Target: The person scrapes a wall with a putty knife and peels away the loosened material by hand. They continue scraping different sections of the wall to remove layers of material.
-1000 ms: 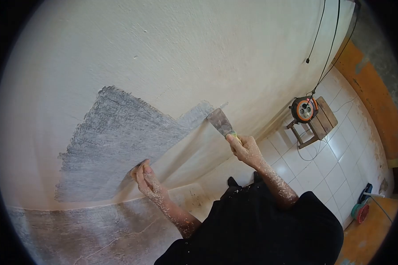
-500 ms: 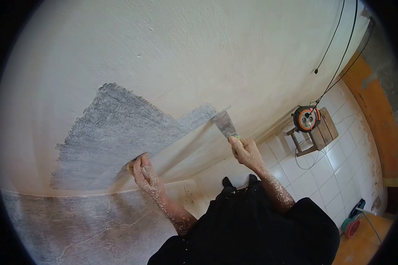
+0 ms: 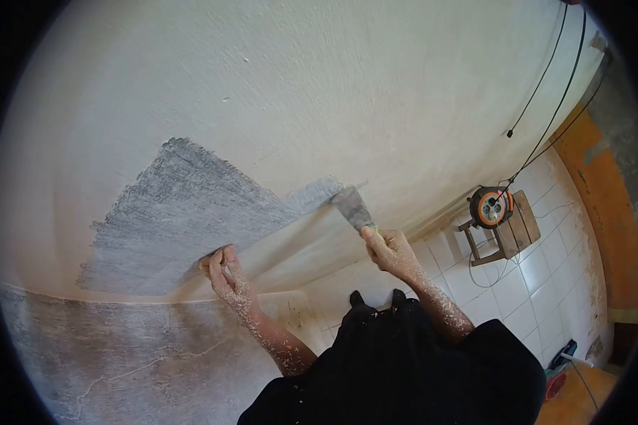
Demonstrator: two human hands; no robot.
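My right hand (image 3: 392,255) grips the handle of a scraper (image 3: 353,208), its flat grey blade against the wall at the right end of a rough grey patch (image 3: 191,205). Pale cream coating (image 3: 283,92) surrounds this patch. Lower left, my left hand (image 3: 225,276) is at the patch's bottom edge, fingers curled and pinched together near the wall. A thin dark edge shows by its fingertips, but I cannot make out what it is. Pale flakes cover both forearms.
At right, a cable reel (image 3: 490,207) sits on a small wooden stool (image 3: 519,227) on white floor tiles (image 3: 507,294). Black cables (image 3: 556,92) hang along the wall. A grey-brown lower wall band (image 3: 142,354) is at left. A red round object (image 3: 555,387) lies lower right.
The view has tilted slightly. The scraper blade has shifted a little left along the grey patch's right end. My left hand stays nearly in place.
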